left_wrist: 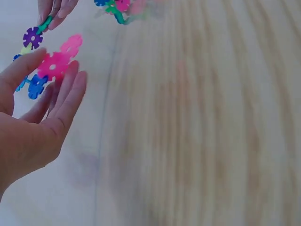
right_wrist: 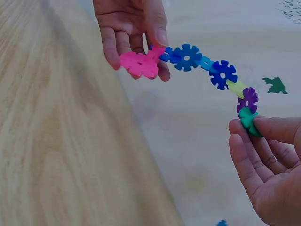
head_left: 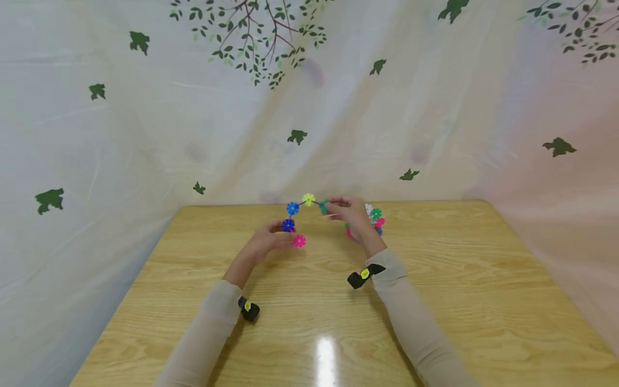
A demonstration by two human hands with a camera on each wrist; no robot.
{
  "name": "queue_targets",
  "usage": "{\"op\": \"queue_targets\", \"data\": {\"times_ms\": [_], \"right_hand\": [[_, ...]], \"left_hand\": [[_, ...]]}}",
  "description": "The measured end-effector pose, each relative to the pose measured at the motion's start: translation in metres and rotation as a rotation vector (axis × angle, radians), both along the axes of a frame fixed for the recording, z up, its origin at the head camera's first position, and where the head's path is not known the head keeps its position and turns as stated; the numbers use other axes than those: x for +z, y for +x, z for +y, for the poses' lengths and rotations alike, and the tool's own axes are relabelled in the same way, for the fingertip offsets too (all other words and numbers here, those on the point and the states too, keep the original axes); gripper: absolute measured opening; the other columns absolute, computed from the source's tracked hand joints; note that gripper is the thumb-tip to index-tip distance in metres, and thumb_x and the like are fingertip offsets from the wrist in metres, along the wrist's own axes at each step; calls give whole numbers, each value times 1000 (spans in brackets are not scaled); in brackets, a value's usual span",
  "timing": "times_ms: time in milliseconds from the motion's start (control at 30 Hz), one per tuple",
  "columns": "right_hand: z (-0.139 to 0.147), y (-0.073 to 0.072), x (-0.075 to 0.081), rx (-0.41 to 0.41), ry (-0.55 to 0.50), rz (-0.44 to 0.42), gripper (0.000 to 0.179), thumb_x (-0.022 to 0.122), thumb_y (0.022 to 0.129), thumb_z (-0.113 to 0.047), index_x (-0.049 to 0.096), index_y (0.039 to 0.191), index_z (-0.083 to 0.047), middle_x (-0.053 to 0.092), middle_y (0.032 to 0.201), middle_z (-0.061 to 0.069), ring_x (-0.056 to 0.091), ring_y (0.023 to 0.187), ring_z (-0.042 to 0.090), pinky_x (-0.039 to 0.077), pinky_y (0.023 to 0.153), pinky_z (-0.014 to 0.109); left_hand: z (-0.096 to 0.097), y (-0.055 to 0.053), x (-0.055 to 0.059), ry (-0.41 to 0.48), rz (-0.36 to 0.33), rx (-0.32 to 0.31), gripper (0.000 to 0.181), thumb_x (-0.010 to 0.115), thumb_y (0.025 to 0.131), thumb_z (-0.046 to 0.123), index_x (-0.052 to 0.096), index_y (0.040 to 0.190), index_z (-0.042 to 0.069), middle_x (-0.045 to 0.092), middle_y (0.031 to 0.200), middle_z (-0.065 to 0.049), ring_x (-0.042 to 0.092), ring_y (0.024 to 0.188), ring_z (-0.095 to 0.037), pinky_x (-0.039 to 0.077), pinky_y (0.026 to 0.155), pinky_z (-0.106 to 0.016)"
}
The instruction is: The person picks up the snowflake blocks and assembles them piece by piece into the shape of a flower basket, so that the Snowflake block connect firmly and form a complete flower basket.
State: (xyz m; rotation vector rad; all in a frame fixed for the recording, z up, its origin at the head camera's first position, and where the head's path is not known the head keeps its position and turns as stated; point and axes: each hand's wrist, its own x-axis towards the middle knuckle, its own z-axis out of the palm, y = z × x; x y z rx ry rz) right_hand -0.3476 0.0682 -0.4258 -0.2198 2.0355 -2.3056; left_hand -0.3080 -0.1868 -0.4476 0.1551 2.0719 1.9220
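A curved chain of slotted snowflake discs, in pink, blue, yellow, purple and green, spans between both hands above the table. My left hand (head_left: 267, 240) pinches its left end between thumb and fingers, at the pink discs (left_wrist: 54, 66). At the other end, my right hand (head_left: 354, 216) pinches the green disc (right_wrist: 248, 121) between thumb and fingertips. A purple disc (right_wrist: 248, 100) adjoins the green one. The yellow disc (head_left: 308, 200) forms the top of the arc in the head view, with blue discs (right_wrist: 186, 57) between it and the pink end.
A small pile of mixed snowflake discs (head_left: 376, 214) lies on the wooden table (head_left: 450, 301), partly hidden behind my right hand. Behind the table's far edge hangs a pale curtain (head_left: 232, 134) printed with leaves and birds. Each sleeve carries a small black wrist camera (head_left: 249, 310).
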Motion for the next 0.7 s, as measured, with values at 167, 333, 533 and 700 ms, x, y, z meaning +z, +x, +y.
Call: {"op": "queue_targets", "data": {"times_ms": [167,333,533,700], "right_hand": [[20,2,17,-40,3,50,27,69,95,-4,64,118,11,74,88,-3,75,83,16,63,79,33],[45,3,31,-94,15,75,26,70,96,-5,64,116,9,75,85,-6,75,80,13,63,77,29],[79,3,39,-146,46,100,26,67,97,-5,64,119,11,75,86,-5,76,81,13,63,78,29],[109,4,39,-154,89,103,29,67,97,-5,62,120,12,75,86,-5,76,84,16,63,82,32]], "left_hand": [[19,-6,11,193,-6,108,41,64,99,5,53,135,-12,69,117,-10,71,95,-9,57,98,-31],[49,-14,20,309,8,130,35,62,101,8,56,131,-8,72,105,0,72,93,-7,57,95,-25],[85,-24,27,216,36,62,47,64,96,-4,52,141,-4,62,134,-15,64,116,-17,49,111,-35],[114,-31,32,129,72,70,50,65,93,-8,54,141,-6,56,144,-24,56,133,-34,47,113,-43]]}}
